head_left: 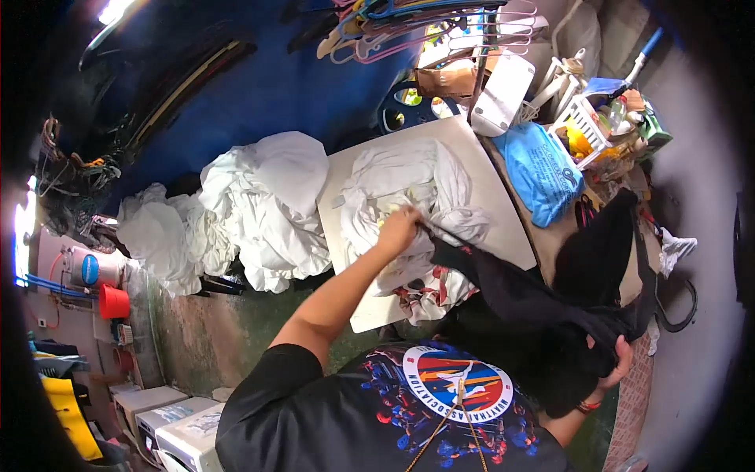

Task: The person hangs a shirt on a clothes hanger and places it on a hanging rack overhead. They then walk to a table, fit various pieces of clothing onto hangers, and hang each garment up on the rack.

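Observation:
A long black garment (511, 287) is stretched between my two hands. My left hand (401, 230) is closed on its narrow end, above the white table. On the other side, my right hand (615, 363) grips a bunched part of the cloth, with some fingers hidden behind it. More black cloth (594, 256) hangs over the right side, and I cannot tell whether it is the same piece. Beneath my left hand, a crumpled white cloth (405, 169) lies on the table (503, 212). A red-and-white patterned cloth (432, 295) lies by the near edge.
White fabric heaps (263, 204) stand left of the table. A blue bag (541, 169) and a white basket (580, 130) with small items are at the upper right. Hangers (393, 31) hang overhead. Appliance-like boxes (177, 425) and a red bucket (114, 302) are at left.

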Motion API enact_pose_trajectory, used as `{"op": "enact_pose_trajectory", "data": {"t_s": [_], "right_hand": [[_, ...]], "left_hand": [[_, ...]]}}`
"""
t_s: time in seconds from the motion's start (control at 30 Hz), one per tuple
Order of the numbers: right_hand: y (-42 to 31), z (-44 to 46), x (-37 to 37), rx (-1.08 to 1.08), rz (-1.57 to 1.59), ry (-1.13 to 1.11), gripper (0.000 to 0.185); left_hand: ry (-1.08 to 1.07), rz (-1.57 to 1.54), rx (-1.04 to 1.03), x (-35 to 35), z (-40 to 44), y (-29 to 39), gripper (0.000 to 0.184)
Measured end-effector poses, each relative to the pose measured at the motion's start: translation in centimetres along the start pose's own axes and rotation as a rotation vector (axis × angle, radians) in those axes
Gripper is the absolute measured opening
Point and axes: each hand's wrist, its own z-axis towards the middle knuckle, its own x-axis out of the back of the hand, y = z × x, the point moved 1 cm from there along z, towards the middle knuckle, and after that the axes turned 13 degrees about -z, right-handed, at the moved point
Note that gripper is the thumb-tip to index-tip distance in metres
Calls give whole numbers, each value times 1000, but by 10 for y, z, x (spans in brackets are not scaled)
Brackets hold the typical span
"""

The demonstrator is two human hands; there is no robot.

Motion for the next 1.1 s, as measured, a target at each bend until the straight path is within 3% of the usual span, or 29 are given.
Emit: {"op": "enact_pose_trajectory", "data": {"t_s": [0.1,0.13,0.2,0.27,0.33,0.4,0.47,0.5,0.53,0.6,0.63,0.67,0.7,0.73,0.8,0.87,0.9,0.93,0.97,1.0,1.07,1.1], "right_hand": [[-17,0,-12,11,-146,56,31],[-17,-2,-14,11,-195,103,34],[-20,1,-32,-49,9,175,31],[-10,0,-25,23,-120,174,28],[2,2,-15,9,-171,155,29],[8,4,-19,-17,-201,174,33],[-14,12,-36,-231,-31,152,33],[-25,15,-42,-351,61,131,32],[-21,19,-45,-294,10,139,34],[-12,17,-48,-205,-112,154,37],[-13,19,-47,-194,-135,178,42],[-1,17,-30,-204,-31,178,42],[22,13,-3,-212,76,177,42],[34,12,11,-220,186,175,41],[15,14,-13,-201,321,279,36],[16,22,-16,-236,307,360,33],[6,24,-24,-266,202,347,32],[-10,26,-37,-292,97,337,32],[-19,29,-45,-315,-8,335,32],[-18,28,-46,-288,-94,293,32],[-13,18,-43,-259,-288,199,32],[-14,16,-40,-296,-287,168,34]], "left_hand": [[176,-331,23,57,50,22,32],[154,-467,-62,89,64,43,32],[251,-844,-114,144,75,112,28],[329,-1021,-158,173,66,164,23],[345,-884,-259,159,61,148,22],[-20,-475,-357,128,49,113,20],[-550,-18,-6,94,42,41,23],[-548,14,84,97,38,40,24],[-544,49,167,101,36,39,25],[-284,43,76,134,45,73,23],[-92,-75,-75,155,52,92,22],[36,-395,-201,178,55,126,19],[179,-432,-154,200,52,165,18],[266,-621,-248,210,53,170,17],[222,-672,-333,202,58,158,15],[-163,-308,-9,151,61,121,20],[-298,157,-262,101,57,19,29],[-673,219,114,72,40,3,29],[-622,177,124,60,10,1,25],[-702,180,202,54,1,1,25],[-569,-4,202,53,-17,10,25],[-630,-52,269,50,-22,14,29]]}}
